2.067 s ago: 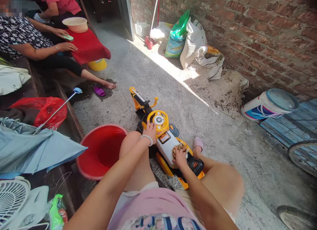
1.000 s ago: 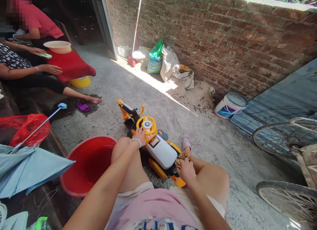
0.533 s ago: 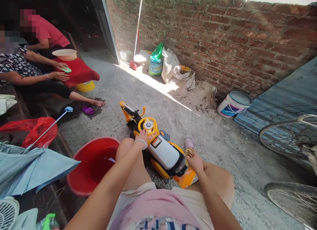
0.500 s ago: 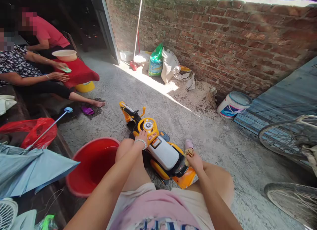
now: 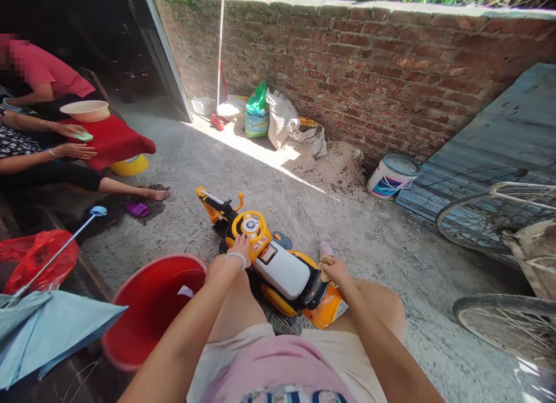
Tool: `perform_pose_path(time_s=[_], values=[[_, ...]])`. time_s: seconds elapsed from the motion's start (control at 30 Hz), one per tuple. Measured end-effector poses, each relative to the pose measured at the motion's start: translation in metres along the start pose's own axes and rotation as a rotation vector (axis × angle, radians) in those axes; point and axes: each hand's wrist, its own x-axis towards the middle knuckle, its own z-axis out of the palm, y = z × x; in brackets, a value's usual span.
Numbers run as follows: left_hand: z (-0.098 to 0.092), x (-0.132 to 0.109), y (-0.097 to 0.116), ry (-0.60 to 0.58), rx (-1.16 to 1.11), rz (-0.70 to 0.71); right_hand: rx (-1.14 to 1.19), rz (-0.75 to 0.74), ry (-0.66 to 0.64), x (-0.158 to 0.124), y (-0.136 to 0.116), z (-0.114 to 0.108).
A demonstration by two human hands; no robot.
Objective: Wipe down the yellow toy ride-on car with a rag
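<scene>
A yellow, black and white ride-on toy digger (image 5: 286, 274) stands on the concrete between my knees. My left hand (image 5: 240, 249), with a pale bead bracelet at its wrist, lies with fingers spread on the toy just below its yellow steering wheel (image 5: 249, 224). Bunched in my right hand (image 5: 336, 271) is a tan cloth (image 5: 325, 268), held against the black part at the toy's near end, above an orange piece (image 5: 325, 309).
Left of my leg stands a red tub (image 5: 130, 310); a pale blue umbrella (image 5: 61, 328) lies beside it. Two people sit at the upper left near a red cloth (image 5: 117, 142). A paint bucket (image 5: 393, 174) and wheels (image 5: 482, 218) are at right.
The view has shifted, so the tub's inside shows a white patch. My left hand stays on the toy, and my right hand with the cloth remains at its near end.
</scene>
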Motion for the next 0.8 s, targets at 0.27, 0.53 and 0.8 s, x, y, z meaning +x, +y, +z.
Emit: perform_pose_path(time_s=[0.27,0.53,0.8], values=[[0.009,0.000,0.005,0.043,-0.019,-0.038,-0.463,-0.190,-0.028,-0.131,-0.001,0.043],[-0.004,-0.013,0.006,0.076,0.008,-0.015,-0.594,-0.221,-0.107,-0.073,-0.021,-0.005],[-0.006,-0.020,0.011,0.076,0.059,-0.032,-0.671,-0.465,-0.331,-0.073,-0.050,0.006]])
